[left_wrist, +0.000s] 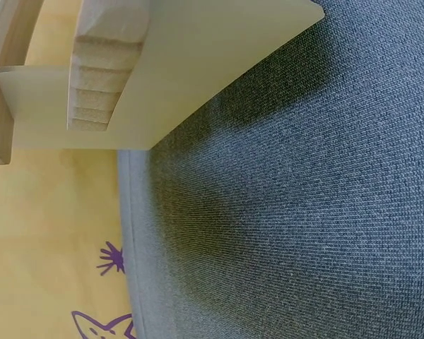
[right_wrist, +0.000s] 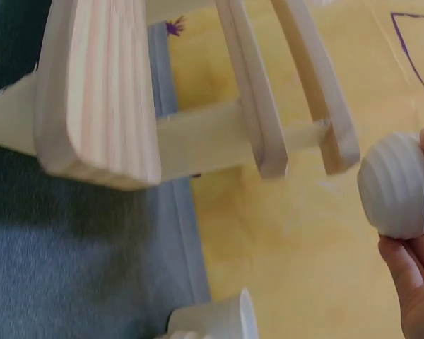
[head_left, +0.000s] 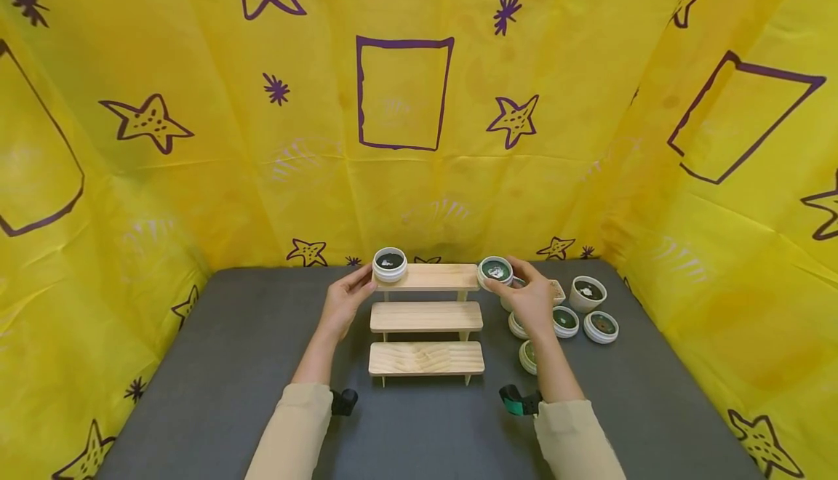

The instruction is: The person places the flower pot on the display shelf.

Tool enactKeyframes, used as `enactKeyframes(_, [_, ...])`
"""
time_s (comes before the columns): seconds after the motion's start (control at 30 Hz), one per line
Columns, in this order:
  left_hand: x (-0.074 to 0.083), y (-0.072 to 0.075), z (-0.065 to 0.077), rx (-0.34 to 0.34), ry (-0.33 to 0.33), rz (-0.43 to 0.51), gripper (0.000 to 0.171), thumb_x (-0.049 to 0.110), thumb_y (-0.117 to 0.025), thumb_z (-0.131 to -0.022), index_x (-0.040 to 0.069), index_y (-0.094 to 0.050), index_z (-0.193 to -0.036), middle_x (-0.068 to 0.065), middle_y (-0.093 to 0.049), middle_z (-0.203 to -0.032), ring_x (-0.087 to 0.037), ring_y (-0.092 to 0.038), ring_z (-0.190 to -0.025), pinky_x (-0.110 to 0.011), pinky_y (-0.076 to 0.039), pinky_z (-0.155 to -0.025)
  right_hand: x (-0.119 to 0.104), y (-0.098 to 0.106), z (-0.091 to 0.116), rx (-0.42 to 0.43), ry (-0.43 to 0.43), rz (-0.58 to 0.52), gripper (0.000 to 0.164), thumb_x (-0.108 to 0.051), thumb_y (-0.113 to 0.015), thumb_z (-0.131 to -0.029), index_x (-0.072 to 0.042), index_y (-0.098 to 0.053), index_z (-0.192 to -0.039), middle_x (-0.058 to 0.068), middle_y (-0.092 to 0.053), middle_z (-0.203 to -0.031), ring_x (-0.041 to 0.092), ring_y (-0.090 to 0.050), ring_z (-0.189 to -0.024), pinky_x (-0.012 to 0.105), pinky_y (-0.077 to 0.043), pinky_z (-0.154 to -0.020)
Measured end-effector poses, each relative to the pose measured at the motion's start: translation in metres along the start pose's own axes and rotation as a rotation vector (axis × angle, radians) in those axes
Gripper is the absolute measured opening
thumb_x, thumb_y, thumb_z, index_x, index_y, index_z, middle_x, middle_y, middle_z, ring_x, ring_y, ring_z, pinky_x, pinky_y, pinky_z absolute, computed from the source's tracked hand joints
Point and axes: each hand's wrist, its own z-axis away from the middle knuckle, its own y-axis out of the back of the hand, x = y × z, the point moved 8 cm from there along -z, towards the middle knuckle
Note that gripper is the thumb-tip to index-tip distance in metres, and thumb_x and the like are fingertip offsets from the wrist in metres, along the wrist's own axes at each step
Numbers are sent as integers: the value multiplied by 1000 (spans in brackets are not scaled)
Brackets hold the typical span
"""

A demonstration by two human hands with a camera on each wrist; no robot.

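A three-step wooden shelf stand (head_left: 425, 358) stands in the middle of the table. At the left end of its top step is a small white ribbed pot (head_left: 390, 274) with a dark inside, and my left hand (head_left: 342, 304) holds its left side between thumb and fingers. My right hand (head_left: 532, 298) grips a similar white pot with a dark green inside (head_left: 495, 270) by its right side, at the right end of the top step. In the right wrist view this round ribbed pot (right_wrist: 396, 187) shows just beyond the step's end, with fingers (right_wrist: 399, 268) under it.
Several more white pots stand to the right of the stand, among them a taller pot (head_left: 587, 294) and a low one (head_left: 600, 327); my right forearm partly covers this group. Yellow cloth walls (head_left: 406, 196) with purple drawings enclose the grey table (head_left: 262, 364).
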Motion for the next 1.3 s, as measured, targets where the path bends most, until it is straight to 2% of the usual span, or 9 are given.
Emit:
enactKeyframes(0.1, [0,0,0,-1,3,1,49,-9,-55,-94,-11,-44,-142,-28,-44,-149,-36,-42,-140,-5,-49,-94,-6,-5,0,-2,17,20,59,-23,-85,-77,-8,-64,-130,17,-67,-126,29,-61,-119,44,-55,-102])
enactKeyframes(0.3, [0,0,0,-4,0,3,49,-10,-55,-94,-12,-44,-142,-28,-44,-149,-36,-42,-140,-5,-49,-95,-11,-13,-4,28,52,1,56,-23,-86,-74,-10,-68,-125,14,-71,-119,25,-65,-112,11,-53,-83])
enactKeyframes(0.37, [0,0,0,-3,0,8,49,-10,-55,-94,-12,-44,-142,-28,-44,-149,-34,-43,-139,-6,-49,-95,-13,-17,-5,20,57,-16,55,-22,-86,-74,-9,-68,-125,15,-71,-119,26,-65,-112,7,-51,-80])
enactKeyframes(0.43, [0,0,-1,0,1,3,49,-10,-55,-94,-11,-44,-141,-28,-44,-149,-30,-46,-138,-6,-49,-95,-15,-23,-6,6,60,-26,55,-22,-86,-74,-9,-68,-124,15,-71,-119,26,-66,-113,10,-54,-83])
enactKeyframes(0.57, [0,1,0,8,5,-1,49,-9,-56,-93,-11,-45,-141,-27,-45,-148,-19,-52,-132,-6,-49,-95,-21,-37,-7,-38,71,-31,57,-23,-86,-75,-7,-66,-126,16,-70,-121,29,-66,-115,31,-60,-93])
enactKeyframes(0.67, [1,1,0,11,4,-5,49,-9,-56,-93,-11,-45,-141,-27,-45,-148,-22,-51,-133,-6,-49,-95,-24,-48,-8,-66,72,-34,58,-25,-85,-76,-7,-65,-127,16,-70,-122,29,-66,-116,40,-59,-96])
enactKeyframes(0.83, [1,0,1,7,-5,-2,48,-10,-56,-94,-12,-45,-141,-28,-45,-148,-34,-44,-138,-6,-49,-94,-29,-61,-8,-84,66,-24,59,-28,-85,-76,-8,-65,-128,15,-70,-122,28,-66,-115,39,-59,-97])
enactKeyframes(1.1, [0,0,2,8,-2,-1,49,-8,-57,-93,-10,-46,-141,-27,-46,-148,-3,-58,-121,-7,-49,-95,-36,-78,-6,-125,90,-31,59,-24,-87,-73,-5,-66,-125,17,-71,-120,30,-68,-113,38,-60,-94])
enactKeyframes(1.3, [-1,1,1,16,-12,4,48,-8,-58,-93,-10,-47,-140,-28,-47,-147,-2,-59,-118,-7,-50,-95,-40,-88,-8,-141,103,-39,61,-25,-88,-73,-6,-66,-126,16,-71,-122,29,-68,-114,35,-60,-94])
